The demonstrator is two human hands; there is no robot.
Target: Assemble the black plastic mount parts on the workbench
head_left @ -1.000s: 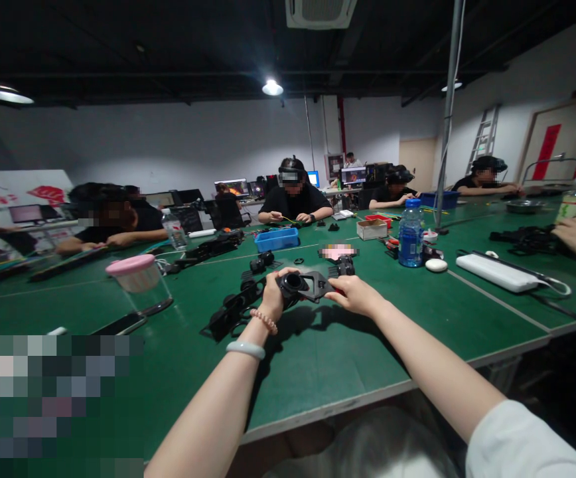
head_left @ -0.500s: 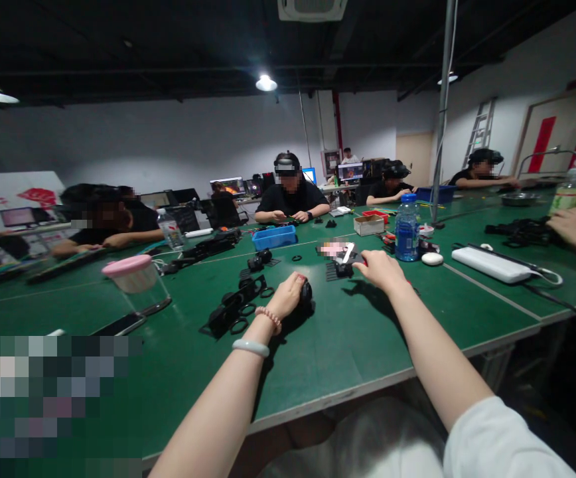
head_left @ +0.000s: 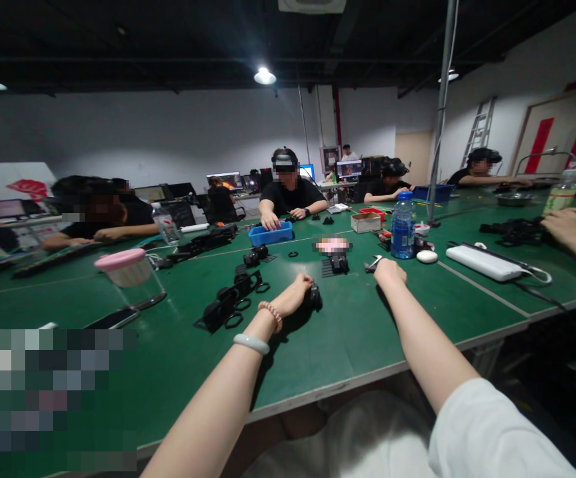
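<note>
My left hand (head_left: 295,297) is closed on a black round part (head_left: 314,296), held just above or on the green table; its exact kind is hard to make out. To the right, my right hand (head_left: 390,272) is wrapped round what looks like an adjustable wrench (head_left: 373,263), its silver jaws poking out to the left and the handle mostly hidden by the fingers. Between and beyond the hands sits a black finned part (head_left: 338,264). Left of my left hand lie several black parts (head_left: 225,299) and black rings (head_left: 234,321).
A blue tray (head_left: 271,235), a small box (head_left: 365,222) and a blue-capped bottle (head_left: 403,229) stand farther back. A white power strip (head_left: 487,263) lies right; a pink-lidded cup (head_left: 123,269) and phone (head_left: 113,318) are left. Co-workers sit around the table (head_left: 332,358).
My right hand has moved right with the wrench, away from the black finned part. My left hand keeps its hold. The co-worker opposite has reached into the blue tray.
</note>
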